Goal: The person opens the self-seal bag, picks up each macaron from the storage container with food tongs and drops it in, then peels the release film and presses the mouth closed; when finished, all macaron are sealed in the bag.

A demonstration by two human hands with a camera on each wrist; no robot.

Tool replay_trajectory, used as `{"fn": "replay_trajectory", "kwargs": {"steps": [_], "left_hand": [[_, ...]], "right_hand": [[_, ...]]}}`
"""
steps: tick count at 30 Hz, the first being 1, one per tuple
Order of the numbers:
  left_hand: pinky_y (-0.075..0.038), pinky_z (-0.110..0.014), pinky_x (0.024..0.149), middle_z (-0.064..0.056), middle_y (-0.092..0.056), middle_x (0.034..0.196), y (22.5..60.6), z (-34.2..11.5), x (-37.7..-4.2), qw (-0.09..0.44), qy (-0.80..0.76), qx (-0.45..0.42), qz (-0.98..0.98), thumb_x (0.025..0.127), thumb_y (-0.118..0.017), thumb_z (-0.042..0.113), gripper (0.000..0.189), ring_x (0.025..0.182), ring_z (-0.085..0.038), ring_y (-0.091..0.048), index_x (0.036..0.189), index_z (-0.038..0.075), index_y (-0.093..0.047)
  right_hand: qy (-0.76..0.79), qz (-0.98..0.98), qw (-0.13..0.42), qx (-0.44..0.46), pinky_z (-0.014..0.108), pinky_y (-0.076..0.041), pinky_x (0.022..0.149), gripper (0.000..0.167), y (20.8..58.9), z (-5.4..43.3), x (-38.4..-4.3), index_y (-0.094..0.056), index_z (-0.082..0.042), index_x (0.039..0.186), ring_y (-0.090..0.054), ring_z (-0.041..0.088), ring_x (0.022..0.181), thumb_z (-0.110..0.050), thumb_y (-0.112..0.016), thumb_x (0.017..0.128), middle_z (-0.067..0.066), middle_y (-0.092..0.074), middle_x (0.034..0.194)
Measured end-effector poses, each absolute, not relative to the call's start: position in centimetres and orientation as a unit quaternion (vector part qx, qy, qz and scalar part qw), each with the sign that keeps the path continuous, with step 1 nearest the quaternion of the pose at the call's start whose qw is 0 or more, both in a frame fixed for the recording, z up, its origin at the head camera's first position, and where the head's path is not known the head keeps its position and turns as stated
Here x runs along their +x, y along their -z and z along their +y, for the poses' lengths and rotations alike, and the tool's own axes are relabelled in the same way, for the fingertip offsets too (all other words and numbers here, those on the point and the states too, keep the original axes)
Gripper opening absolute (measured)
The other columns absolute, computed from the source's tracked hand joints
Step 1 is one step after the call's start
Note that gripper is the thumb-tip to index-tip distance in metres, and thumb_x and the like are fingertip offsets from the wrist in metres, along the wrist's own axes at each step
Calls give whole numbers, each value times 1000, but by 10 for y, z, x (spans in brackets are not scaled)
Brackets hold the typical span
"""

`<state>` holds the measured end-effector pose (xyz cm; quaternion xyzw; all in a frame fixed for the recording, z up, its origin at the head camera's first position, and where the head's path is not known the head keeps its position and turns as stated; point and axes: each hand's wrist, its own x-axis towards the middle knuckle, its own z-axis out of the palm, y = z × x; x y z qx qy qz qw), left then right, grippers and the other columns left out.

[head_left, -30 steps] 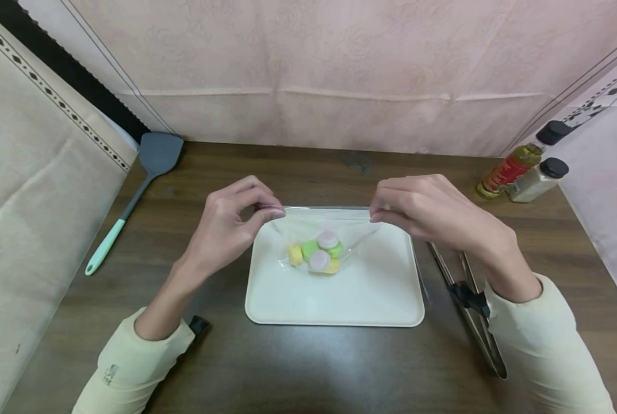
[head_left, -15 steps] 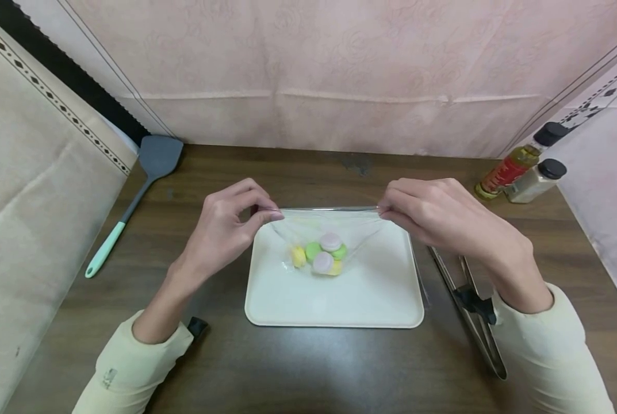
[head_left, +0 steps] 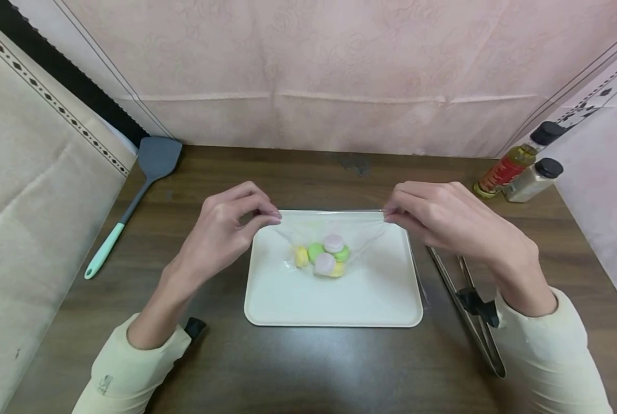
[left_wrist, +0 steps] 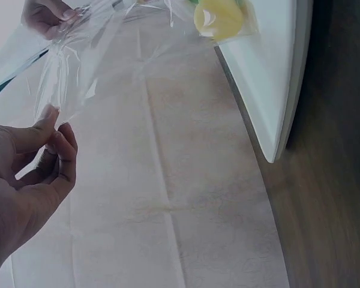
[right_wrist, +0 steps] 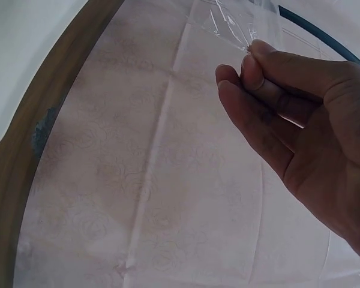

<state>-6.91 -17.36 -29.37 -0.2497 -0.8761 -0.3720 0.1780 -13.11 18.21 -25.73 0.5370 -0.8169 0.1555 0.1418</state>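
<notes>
A clear plastic bag [head_left: 357, 231] hangs between my two hands over the far part of the white tray [head_left: 334, 302]. Yellow [head_left: 301, 256], green [head_left: 315, 251] and pale purple [head_left: 333, 243] rounded pieces lie bunched in its lower part. Whether the bag rests on the tray I cannot tell. One upper corner is pinched by thumb and fingers of my left hand [head_left: 230, 224]. At the opposite corner my right hand [head_left: 448, 224] pinches the film, also plain in the right wrist view. The bag's upper edge runs nearly straight from hand to hand.
Left on the wooden table [head_left: 308, 368] lies a spatula [head_left: 158, 158] with a mint handle. Metal tongs [head_left: 486, 345] lie partly under my right forearm. An oil bottle [head_left: 507, 169] and a black-capped jar [head_left: 533, 181] stand at the back right.
My right hand has moved a little to the right, drawing the bag's upper edge wider and straighter. The left hand keeps its pinch and barely moves.
</notes>
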Motion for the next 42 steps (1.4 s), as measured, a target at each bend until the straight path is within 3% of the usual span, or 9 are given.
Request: {"fn": "replay_trajectory", "kwargs": {"steps": [9, 20, 27, 28, 31, 34, 37, 42], "left_hand": [[-45, -16, 65, -4, -73, 91, 298, -174, -71, 193, 370, -231, -879, 92, -87, -1, 9, 79, -14, -67, 89, 5, -81], [-50, -19, 72, -6, -72, 97, 305, -178, -73, 187, 357, -243, -882, 95, -83, 1, 7, 85, -15, -65, 96, 4, -77], [-55, -27, 81, -8, -74, 114, 310, -178, -75, 170, 364, -228, -887, 100, -79, 3, 7, 98, -18, -67, 107, 3, -76], [-57, -29, 84, -8, -75, 117, 309, -178, -74, 168, 364, -227, -888, 101, -78, 4, 10, 101, -20, -68, 111, 3, -76], [-61, -38, 95, -13, -75, 129, 307, -179, -73, 157, 366, -215, -892, 109, -69, 5, 20, 112, -25, -72, 127, 0, -74], [-57, -52, 109, -18, -67, 149, 302, -177, -68, 156, 361, -188, -900, 114, -55, 3, 33, 135, -32, -68, 146, -3, -65], [-50, -54, 118, -20, -53, 166, 297, -175, -63, 157, 340, -168, -912, 116, -47, 1, 43, 150, -36, -56, 158, -4, -52], [-45, -56, 120, -19, -31, 178, 289, -173, -55, 142, 295, -153, -932, 117, -42, 1, 51, 159, -37, -41, 167, -5, -35]], "right_hand": [[-151, -835, 145, 508, 30, -51, 58, 17, 259, 186, -130, -77, -12, 97, -58, 2, 71, 1, -86, 90, -6, -71, 89], [-157, -855, 153, 471, 33, -54, 57, 18, 272, 183, -126, -77, -11, 97, -59, 5, 68, 2, -87, 90, -3, -71, 88], [-172, -865, 186, 434, 29, -46, 53, 13, 279, 181, -121, -77, -12, 99, -53, 6, 63, -4, -86, 94, -3, -72, 87], [-177, -864, 198, 429, 29, -46, 53, 5, 279, 182, -120, -78, -12, 99, -54, 6, 63, -11, -82, 100, -3, -73, 87], [-194, -855, 243, 415, 27, -43, 55, 30, 277, 188, -115, -74, -10, 92, -50, 6, 61, -29, -66, 113, -3, -69, 79], [-201, -850, 284, 395, 26, -38, 55, 57, 275, 198, -106, -69, -10, 82, -44, 5, 59, -44, -44, 120, -5, -60, 69], [-193, -853, 316, 368, 29, -38, 53, 59, 277, 210, -97, -67, -11, 76, -45, 6, 57, -41, -42, 121, -6, -59, 64], [-169, -861, 352, 324, 37, -39, 51, 60, 285, 223, -84, -71, -8, 78, -49, 14, 55, -38, -40, 121, 1, -63, 65]]}}
